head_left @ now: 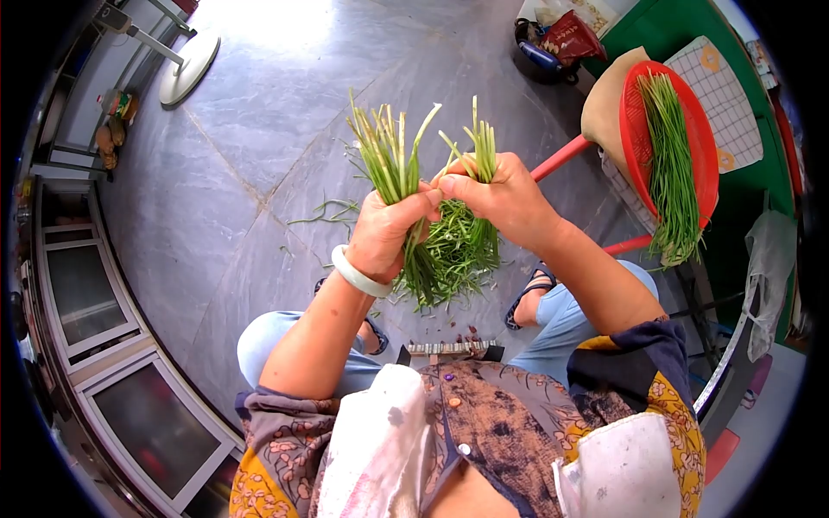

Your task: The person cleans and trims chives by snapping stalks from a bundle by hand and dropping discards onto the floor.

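My left hand (387, 233), with a pale bangle on its wrist, is closed round a bunch of long green stalks (389, 168), pale ends up and leaves hanging below the fist. Close on its right, my right hand (501, 194) grips a smaller bunch (485, 155) of the same stalks. The two thumbs and fingertips meet or nearly meet between the bunches; whatever they pinch there is too small to make out. Under the hands, a heap of loose green leaves and scraps (458, 250) lies on the grey tiled floor (259, 250).
At the right a red basket (635, 112) holds long green stalks (669, 173), on a red-legged stool or chair (561, 158). A dark pot (540, 65) and red packet stand behind. A round fan base (190, 69) is upper left; cabinets (91, 289) line the left.
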Demonstrator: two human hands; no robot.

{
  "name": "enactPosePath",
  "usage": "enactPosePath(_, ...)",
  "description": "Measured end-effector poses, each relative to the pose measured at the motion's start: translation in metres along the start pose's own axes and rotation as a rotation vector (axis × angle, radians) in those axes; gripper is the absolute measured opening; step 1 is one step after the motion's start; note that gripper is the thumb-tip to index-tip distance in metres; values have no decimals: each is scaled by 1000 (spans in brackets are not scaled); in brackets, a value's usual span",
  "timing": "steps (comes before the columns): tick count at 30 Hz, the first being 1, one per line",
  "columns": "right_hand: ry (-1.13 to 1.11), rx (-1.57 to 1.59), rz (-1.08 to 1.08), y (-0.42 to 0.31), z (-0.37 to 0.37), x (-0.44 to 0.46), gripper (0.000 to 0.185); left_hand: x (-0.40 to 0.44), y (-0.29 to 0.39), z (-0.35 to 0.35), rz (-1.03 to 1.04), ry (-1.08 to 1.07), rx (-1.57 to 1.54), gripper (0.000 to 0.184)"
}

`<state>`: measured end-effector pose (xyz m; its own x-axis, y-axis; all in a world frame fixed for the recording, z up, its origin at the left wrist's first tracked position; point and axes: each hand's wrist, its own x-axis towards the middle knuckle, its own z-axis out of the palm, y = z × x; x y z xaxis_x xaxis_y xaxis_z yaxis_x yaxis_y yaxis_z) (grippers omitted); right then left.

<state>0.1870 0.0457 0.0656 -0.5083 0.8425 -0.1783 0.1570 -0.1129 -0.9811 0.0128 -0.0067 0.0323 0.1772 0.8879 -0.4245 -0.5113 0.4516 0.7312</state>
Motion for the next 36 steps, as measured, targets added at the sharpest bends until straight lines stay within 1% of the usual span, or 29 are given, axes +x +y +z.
enactPosePath(4,-6,-27,-110,9,1,1,15,-1,1,0,-5,-7,-4,7)
enactPosePath(7,0,-29,-82,11,1,1,15,-1,2,-1,-10,-13,0,7)
enactPosePath(13,8,-138,-81,9,1,0,12,-2,1,0,9,0,1,7)
enactPosePath(16,32,-106,-81,12,3,0,11,-1,1,1,11,5,7,6)
enactPosePath(19,70,-107,-137,12,5,0,15,-1,1,2,4,9,8,6)
enactPosePath(24,81,-112,-133,14,6,0,16,0,0,1,10,7,28,6)
enactPosePath(28,63,-138,-158,12,4,3,16,-1,2,2,40,26,114,6)
enactPosePath(29,68,-52,-177,10,6,1,16,0,1,0,35,11,96,6)
enactPosePath(32,-1,2,-123,6,3,1,13,-1,3,2,21,5,48,6)
enactPosePath(36,-63,73,47,-2,-5,1,12,0,5,0,11,-10,46,7)
